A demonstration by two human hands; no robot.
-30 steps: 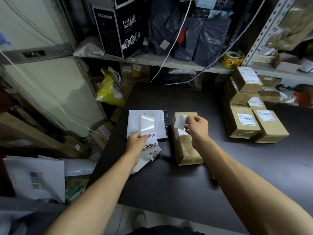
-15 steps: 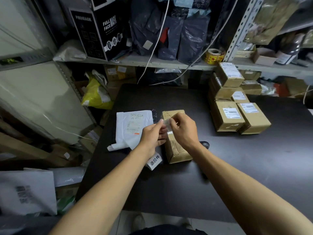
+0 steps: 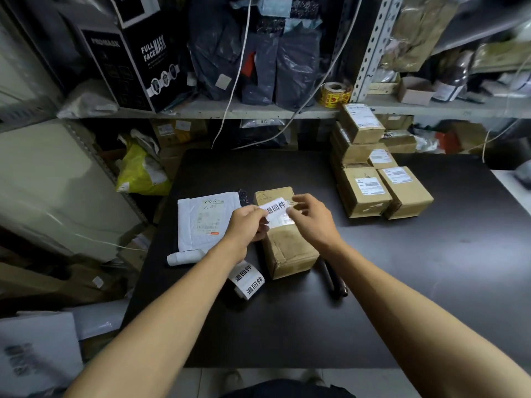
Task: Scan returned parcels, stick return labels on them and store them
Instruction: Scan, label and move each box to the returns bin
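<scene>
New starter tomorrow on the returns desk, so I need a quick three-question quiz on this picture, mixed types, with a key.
1. True or false: the return label is over the brown box in front of the person.
2. Which hand also holds the label strip that hangs down? A) left hand B) right hand
3. Fill in: the white mailer bag lies to the ____ of that brown box, as the person sees it.

Key: 1 true; 2 A; 3 left
</scene>
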